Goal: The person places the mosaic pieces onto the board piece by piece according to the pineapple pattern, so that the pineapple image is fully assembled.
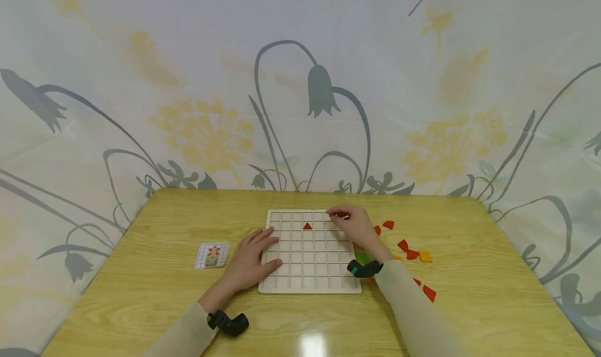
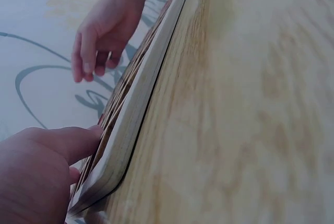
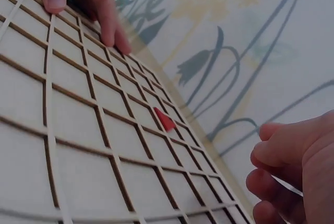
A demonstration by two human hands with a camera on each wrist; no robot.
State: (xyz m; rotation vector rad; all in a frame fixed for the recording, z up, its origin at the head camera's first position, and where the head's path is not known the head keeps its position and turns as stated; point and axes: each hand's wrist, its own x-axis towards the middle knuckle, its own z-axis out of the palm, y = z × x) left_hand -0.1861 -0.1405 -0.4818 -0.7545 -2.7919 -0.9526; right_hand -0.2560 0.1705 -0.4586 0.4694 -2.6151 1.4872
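Observation:
A square white gridded board lies on the table, with one red triangle piece in a cell near its far edge. My left hand rests on the board's left edge, its fingers spread over the rim. Above the far right corner of the board hovers my right hand, fingers loosely bent. The right wrist view shows its thumb and fingers close together, with no piece visible between them. That same red triangle sits apart from both hands.
Left of the board lies a small pattern card with a coloured figure on a grid. Several loose pieces are scattered right of the board, including a red quarter-round piece, an orange square and a green piece, partly behind the right wrist.

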